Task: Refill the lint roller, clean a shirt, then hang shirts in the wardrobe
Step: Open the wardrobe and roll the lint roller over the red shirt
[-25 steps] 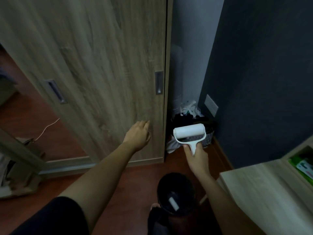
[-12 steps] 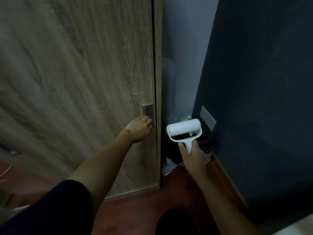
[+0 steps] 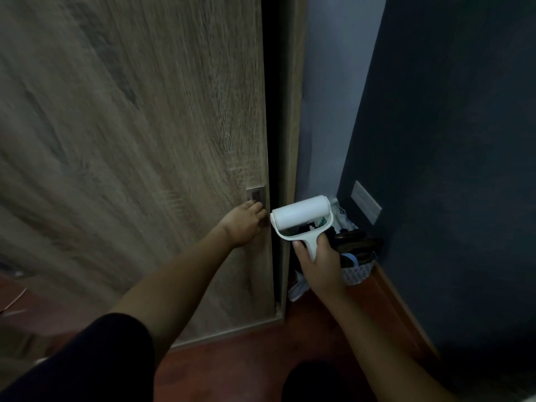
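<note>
My left hand (image 3: pixel 243 224) and my right hand (image 3: pixel 319 265) are both busy.
The left one curls its fingers into the small grey metal handle (image 3: pixel 255 194) of the brown wooden wardrobe door (image 3: pixel 145 140), which is open a dark crack. The right one grips the white plastic lint roller (image 3: pixel 301 213) by its stick, roll up, beside that crack. Behind it, a white basket (image 3: pixel 358 271) holds dark things.
</note>
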A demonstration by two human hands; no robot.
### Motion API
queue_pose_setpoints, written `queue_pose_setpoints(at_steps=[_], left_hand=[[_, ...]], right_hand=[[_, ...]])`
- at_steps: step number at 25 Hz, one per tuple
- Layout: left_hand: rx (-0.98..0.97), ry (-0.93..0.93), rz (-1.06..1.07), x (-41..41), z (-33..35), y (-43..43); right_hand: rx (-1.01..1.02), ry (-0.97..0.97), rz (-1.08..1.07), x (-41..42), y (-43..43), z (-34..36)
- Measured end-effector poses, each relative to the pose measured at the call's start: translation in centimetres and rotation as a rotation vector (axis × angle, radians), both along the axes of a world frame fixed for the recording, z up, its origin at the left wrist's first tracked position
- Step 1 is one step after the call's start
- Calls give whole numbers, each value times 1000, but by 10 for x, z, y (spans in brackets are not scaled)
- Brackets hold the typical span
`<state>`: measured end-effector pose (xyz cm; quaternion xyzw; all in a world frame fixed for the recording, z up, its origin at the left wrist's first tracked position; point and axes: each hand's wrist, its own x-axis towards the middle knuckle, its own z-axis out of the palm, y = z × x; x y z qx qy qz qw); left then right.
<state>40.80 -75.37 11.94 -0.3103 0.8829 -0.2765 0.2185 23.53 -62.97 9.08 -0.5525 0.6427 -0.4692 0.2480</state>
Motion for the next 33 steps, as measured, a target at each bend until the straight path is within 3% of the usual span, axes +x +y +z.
queue_pose_setpoints(at_steps=[11, 17, 21, 33], left_hand=[[11, -51, -60, 161, 4, 26], [-9, -177, -18, 270, 8, 39], [-64, -128, -72, 326, 4, 48], [-55, -82, 126, 433, 1, 73]], right_hand=[[-52, -9, -5, 128, -18, 15], [-63, -72, 2, 224, -21, 18], [-79, -82, 12, 276, -16, 19], [-150, -23, 91, 345, -23, 45]])
